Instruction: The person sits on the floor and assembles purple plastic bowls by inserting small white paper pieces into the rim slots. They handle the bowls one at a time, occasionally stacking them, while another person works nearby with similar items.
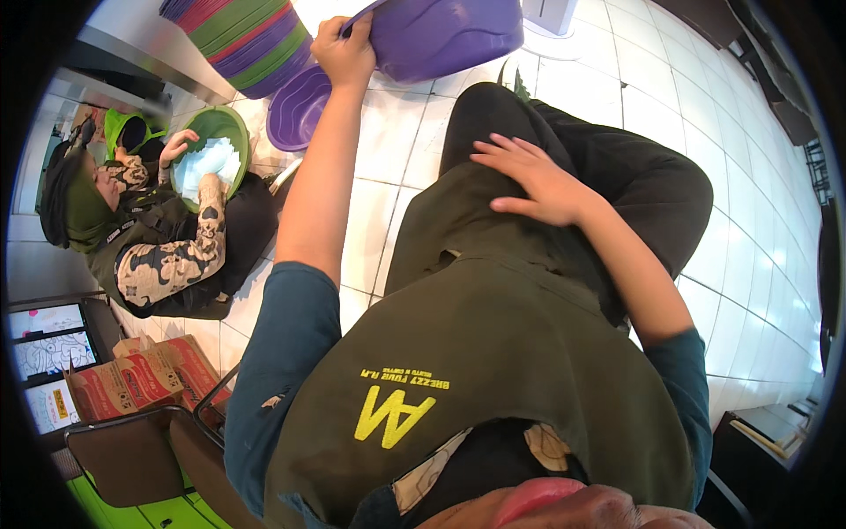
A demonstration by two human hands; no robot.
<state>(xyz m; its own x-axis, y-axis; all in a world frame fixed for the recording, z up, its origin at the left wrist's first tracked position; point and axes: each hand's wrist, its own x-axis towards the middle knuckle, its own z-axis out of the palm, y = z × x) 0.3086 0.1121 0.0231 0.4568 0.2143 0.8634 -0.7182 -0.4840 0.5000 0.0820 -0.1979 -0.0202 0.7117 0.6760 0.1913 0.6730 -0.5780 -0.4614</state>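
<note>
Left hand (345, 48): clamped on the left edge of the purple basin (449, 44), arm outstretched.
Right hand (533, 181): apart from the left, bare of any hold; laid on the dark lap clothing (419, 220), fingers spread, body side of the purple basin.
Purple basin: tilted, outer wall showing, cut by the upper picture edge; floor contact, cannot tell.
Smaller purple tub (295, 113): on the tiled floor (374, 207), just left of the purple basin, toward the body.
Basin stack (251, 53): purple, green, red; left of the purple basin.
Co-worker (167, 256): farther left of the purple basin; hands at a green basin (236, 132) with pale blue pieces (207, 161) inside.
Cardboard boxes (132, 379): well apart from the purple basin, left and bodyward.
</note>
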